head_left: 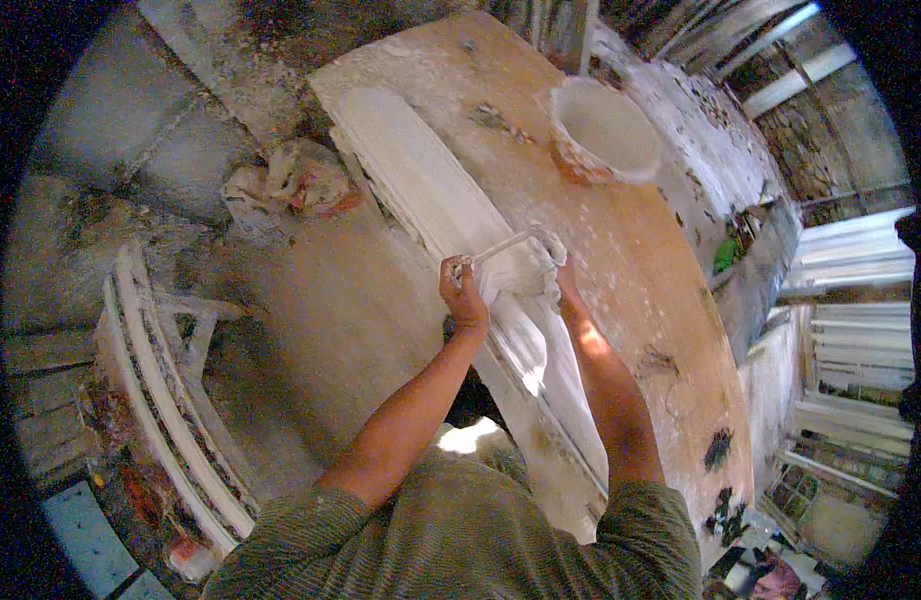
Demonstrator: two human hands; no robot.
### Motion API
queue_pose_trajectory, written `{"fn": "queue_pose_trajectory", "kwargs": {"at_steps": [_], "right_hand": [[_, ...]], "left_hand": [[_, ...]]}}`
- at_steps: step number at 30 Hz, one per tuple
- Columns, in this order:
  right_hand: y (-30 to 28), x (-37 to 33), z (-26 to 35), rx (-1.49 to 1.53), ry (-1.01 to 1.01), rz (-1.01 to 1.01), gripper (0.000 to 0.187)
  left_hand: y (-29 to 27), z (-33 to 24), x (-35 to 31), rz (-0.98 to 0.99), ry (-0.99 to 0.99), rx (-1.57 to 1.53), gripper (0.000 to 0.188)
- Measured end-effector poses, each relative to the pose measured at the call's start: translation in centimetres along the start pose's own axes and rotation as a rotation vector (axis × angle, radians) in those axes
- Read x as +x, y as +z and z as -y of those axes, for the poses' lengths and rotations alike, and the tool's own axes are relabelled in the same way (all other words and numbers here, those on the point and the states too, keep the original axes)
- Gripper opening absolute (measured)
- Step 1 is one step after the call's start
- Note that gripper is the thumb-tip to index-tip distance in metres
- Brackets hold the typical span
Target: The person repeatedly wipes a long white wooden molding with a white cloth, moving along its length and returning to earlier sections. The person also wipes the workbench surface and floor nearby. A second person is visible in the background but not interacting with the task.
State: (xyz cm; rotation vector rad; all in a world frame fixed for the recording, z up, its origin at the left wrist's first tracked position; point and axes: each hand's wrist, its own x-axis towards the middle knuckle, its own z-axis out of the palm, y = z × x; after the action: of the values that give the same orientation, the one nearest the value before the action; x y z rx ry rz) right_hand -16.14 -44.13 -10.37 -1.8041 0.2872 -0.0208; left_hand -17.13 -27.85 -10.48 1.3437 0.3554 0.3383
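A long white moulded strip [411, 150], ridged along its length and smeared with what looks like wet plaster, lies along the table's near-left edge. My left hand [464, 297] is closed on the left end of a thin white-coated bar [504, 243] above the strip. At the bar's right end is my right hand [569, 277], closed and whitened, its fingers partly hidden. A thick white mass [521, 272] spreads under the bar between my hands. Closer to me, the strip shows smooth, shiny white folds [519, 340].
A whitened bucket [608, 130] stands on the far right of the wooden table [641, 270]. Crumpled sacks [296, 180] lie on the floor at left. Long white curved mouldings [156, 370] rest lower left. Dark scraps [719, 450] dot the table's right side.
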Motion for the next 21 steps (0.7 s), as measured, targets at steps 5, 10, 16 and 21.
{"fn": "queue_pose_trajectory", "kwargs": {"at_steps": [5,10,16,21], "right_hand": [[-3.9,-7.1,-3.8,0.126,0.03,-0.101,0.029],[-9.1,-14.4,-5.7,0.272,0.09,-0.102,0.025],[-15.2,-23.8,-7.2,0.376,-0.008,-0.035,0.029],[-21.6,-32.5,-9.6,0.247,0.054,-0.052,0.032]], "left_hand": [[-0.3,0.9,-9.2,-0.001,-0.052,-0.05,0.009],[-0.1,1.5,-18.7,-0.052,-0.095,-0.333,0.013],[0.3,1.4,-30.7,-0.134,-0.039,-0.127,0.006],[-0.1,2.7,-40.9,-0.144,-0.01,-0.027,0.006]]}}
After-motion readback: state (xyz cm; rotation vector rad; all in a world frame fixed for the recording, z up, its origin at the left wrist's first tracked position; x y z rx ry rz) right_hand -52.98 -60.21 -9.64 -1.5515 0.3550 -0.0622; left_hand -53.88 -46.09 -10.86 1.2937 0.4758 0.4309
